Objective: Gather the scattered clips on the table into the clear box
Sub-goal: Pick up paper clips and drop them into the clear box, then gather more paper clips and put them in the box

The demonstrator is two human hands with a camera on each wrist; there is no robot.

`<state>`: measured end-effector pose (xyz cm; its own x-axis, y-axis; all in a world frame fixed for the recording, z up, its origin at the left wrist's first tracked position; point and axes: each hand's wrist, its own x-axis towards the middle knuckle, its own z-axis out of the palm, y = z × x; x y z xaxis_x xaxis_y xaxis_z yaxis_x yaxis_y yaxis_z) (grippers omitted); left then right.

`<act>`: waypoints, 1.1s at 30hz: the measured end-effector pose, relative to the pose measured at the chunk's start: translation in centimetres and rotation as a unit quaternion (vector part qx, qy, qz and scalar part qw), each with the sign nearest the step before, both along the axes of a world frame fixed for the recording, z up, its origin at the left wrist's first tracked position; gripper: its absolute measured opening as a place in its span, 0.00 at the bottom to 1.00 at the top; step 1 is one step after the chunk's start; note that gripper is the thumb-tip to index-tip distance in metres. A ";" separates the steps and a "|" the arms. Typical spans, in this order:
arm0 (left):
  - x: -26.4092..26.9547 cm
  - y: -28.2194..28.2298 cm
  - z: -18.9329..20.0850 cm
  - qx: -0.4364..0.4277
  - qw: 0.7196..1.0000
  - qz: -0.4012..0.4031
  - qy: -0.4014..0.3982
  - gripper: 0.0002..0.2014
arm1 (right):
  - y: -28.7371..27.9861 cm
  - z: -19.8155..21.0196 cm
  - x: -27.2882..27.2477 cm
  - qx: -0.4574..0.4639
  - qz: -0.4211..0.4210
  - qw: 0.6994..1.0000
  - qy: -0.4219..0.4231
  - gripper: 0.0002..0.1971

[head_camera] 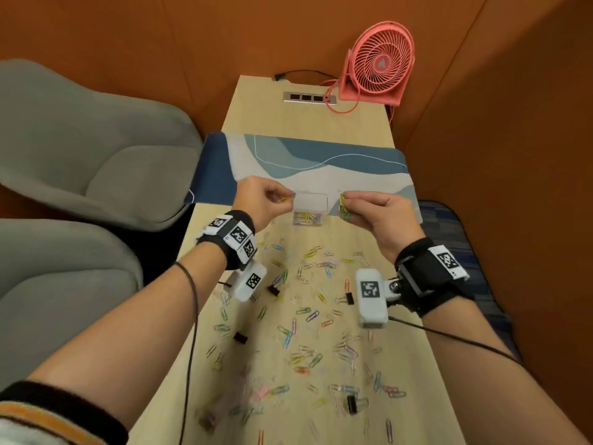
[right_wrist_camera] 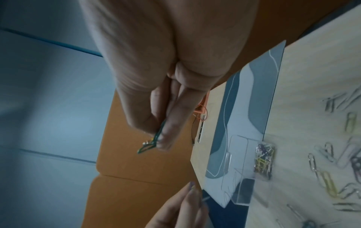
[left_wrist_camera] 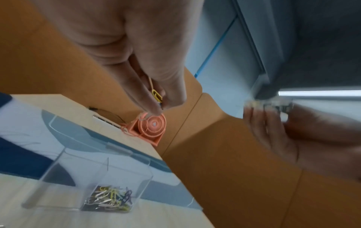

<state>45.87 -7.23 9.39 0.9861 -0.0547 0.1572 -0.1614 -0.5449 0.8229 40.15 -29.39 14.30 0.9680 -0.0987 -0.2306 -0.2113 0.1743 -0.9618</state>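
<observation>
The clear box [head_camera: 310, 203] stands on the table between my raised hands, with several coloured paper clips [head_camera: 308, 218] at its bottom; the same box [left_wrist_camera: 101, 172] appears in the left wrist view. My left hand [head_camera: 290, 196] pinches a yellow paper clip [left_wrist_camera: 156, 95] just left of the box rim. My right hand [head_camera: 344, 198] pinches a small bunch of green and yellow clips [head_camera: 344, 207] just right of the box; these clips [right_wrist_camera: 150, 142] also show in the right wrist view. Many loose clips [head_camera: 308, 316] lie scattered on the wood table nearer me.
A few black binder clips [head_camera: 349, 298] lie among the paper clips. A blue patterned mat [head_camera: 305, 165] lies under and behind the box. A pink fan [head_camera: 377, 70] and a power strip [head_camera: 309, 97] sit at the far end. Grey chairs [head_camera: 80, 149] stand left.
</observation>
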 end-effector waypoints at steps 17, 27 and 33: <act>8.0 -3.6 -10.4 0.100 0.987 -0.110 -0.053 0.06 | 0.0 -10.9 10.7 -0.128 -0.060 0.989 0.030 0.06; 7.4 -3.5 -9.8 0.100 0.991 -0.086 -0.029 0.09 | 1.4 -11.9 12.7 -0.353 -0.026 0.924 -0.146 0.05; 6.5 -2.5 -9.5 0.059 0.996 -0.032 -0.067 0.09 | 2.7 -12.2 13.0 -0.466 0.070 0.850 -0.235 0.10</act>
<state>52.34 -9.75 -0.09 0.9509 -0.1420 0.2748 -0.3017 -0.6223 0.7223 53.12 -26.70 2.06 0.9490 0.0982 0.2997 0.2788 -0.7055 -0.6516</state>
